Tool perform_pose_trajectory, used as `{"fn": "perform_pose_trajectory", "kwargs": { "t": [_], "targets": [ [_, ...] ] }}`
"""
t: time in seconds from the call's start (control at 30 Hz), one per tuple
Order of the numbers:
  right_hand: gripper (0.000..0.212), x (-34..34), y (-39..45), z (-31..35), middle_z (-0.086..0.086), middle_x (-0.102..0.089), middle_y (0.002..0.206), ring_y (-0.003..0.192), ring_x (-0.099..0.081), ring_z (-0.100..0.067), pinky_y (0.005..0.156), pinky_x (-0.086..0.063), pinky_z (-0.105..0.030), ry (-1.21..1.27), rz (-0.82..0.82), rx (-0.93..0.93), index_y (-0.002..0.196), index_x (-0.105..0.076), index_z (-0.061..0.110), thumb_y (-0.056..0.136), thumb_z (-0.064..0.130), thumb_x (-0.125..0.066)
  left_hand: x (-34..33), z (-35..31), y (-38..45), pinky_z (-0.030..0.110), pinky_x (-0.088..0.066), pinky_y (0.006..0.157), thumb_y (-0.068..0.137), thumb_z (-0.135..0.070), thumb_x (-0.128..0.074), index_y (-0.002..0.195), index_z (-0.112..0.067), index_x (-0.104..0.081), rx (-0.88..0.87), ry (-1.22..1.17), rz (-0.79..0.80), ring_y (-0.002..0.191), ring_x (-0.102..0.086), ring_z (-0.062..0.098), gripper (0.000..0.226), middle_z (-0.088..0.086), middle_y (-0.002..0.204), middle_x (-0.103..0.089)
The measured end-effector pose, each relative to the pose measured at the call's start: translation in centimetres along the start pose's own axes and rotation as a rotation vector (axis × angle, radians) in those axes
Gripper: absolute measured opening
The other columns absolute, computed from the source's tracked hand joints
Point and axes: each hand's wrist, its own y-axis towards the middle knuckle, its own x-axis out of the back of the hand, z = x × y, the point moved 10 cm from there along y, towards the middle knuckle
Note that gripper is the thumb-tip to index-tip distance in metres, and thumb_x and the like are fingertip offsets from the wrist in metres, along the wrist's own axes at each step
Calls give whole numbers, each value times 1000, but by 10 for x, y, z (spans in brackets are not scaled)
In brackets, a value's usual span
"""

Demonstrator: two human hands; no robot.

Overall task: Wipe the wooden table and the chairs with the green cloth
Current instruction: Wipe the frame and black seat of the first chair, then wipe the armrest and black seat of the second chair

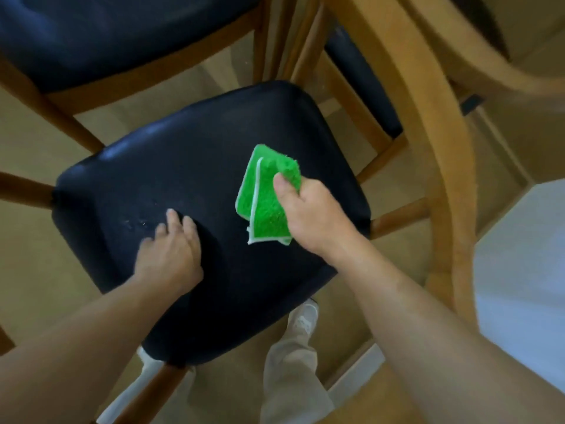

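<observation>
- The green cloth [267,194] is folded into a thick pad and sits in my right hand [308,215], over the right half of the dark chair seat [189,166].
- My right thumb lies across the top of the cloth and my fingers curl under its right edge, so I am pinching it, not pressing it flat.
- Most of the cloth sticks out to the left and forward of my knuckles, and its white-trimmed lower corner hangs below my wrist.
- I cannot tell whether the underside of the cloth is touching the seat or is just above it.
- My left hand [171,246] rests on the front left part of the seat with the fingers fairly straight, holding nothing. I judge that it is steadying the chair.
- Just ahead of my left fingertips there are a few pale specks [134,223] on the seat.
- The step in hand, as I judge it, is wiping this seat. The wooden frame [428,123] at the right and the second chair [107,35] behind look like later work.
- Next I would press the cloth down flat and sweep it left across the seat towards those specks, lifting my left hand out of its path.
- The seat looks smooth and slightly glossy, so I expect the cloth to slide easily over it.
</observation>
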Motion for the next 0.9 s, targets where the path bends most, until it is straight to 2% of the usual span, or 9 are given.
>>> {"fn": "perform_pose_trajectory", "kwargs": {
  "t": [0.1, 0.27, 0.4, 0.5, 0.57, 0.63, 0.73, 0.83, 0.9],
  "targets": [
    [43, 60, -19, 15, 2, -71, 87, 84, -67, -15, 80, -53, -39, 150, -112, 108, 96, -66, 16, 100, 49, -39, 6, -71, -5, 41, -44, 97, 89, -39, -59, 141, -11, -28, -113, -194, 73, 129, -42, 31, 67, 15, 155, -20],
    [43, 148, -63, 24, 16, -53, 51, 48, -54, -2, 47, -37, -14, 225, -338, 291, 64, -47, 25, 105, 34, -37, 50, -181, -16, 30, -46, 92, 89, -42, -56, 136, -17, -47, -298, -639, 49, 114, -55, 23, 53, 4, 129, -57],
    [44, 216, -91, 11, 7, -58, 54, 48, -57, -12, 42, -41, -23, 306, -569, 335, 64, -47, 12, 100, 36, -37, 102, -230, -25, 33, -47, 98, 94, -42, -53, 141, -22, -46, -300, -1063, 26, 114, -55, 15, 51, -3, 124, -60],
    [41, 259, -97, -6, -7, -56, 59, 52, -57, -30, 43, -45, -43, 359, -680, 314, 76, -49, 7, 99, 38, -37, 145, -256, -25, 23, -44, 84, 98, -42, -48, 139, -24, -44, -263, -1313, 5, 98, -54, 4, 45, -13, 114, -58],
    [41, 278, -97, -17, 1, -56, 53, 47, -54, -16, 41, -41, -33, 344, -723, 285, 70, -48, 8, 98, 36, -38, 176, -269, -17, 24, -45, 76, 99, -42, -45, 131, -25, -47, -216, -1408, -54, 87, -54, 2, 36, -13, 103, -58],
    [48, 284, -95, -29, 5, -54, 47, 41, -50, -6, 39, -37, -20, 281, -710, 225, 59, -44, 9, 98, 36, -38, 195, -276, -4, 35, -48, 85, 98, -46, -43, 132, -21, -43, -87, -1472, -91, 95, -56, 15, 41, -3, 112, -57],
    [63, 254, -82, -70, -4, -58, 50, 44, -54, -13, 42, -44, -24, 158, -480, -66, 64, -55, 13, 94, 62, -31, 205, -282, 16, 44, -45, 97, 96, -48, -47, 140, -12, -34, 201, -1600, -64, 108, -53, 29, 59, 7, 125, -52],
    [79, 199, -69, -100, 11, -68, 95, 83, -62, -1, 69, -47, -17, 106, -245, -155, 126, -57, 18, 82, 70, -18, 208, -282, 36, 45, -44, 99, 90, -52, -56, 135, -9, -32, 390, -1634, -203, 112, -52, 31, 67, 10, 127, -51],
    [75, 197, -62, -105, 10, -67, 104, 89, -61, 1, 72, -46, -17, 125, -295, -118, 131, -50, 23, 85, 71, -16, 211, -276, 42, 42, -45, 93, 86, -57, -59, 129, -10, -36, 487, -1507, -362, 110, -54, 30, 68, 10, 124, -53]
  ]
}}
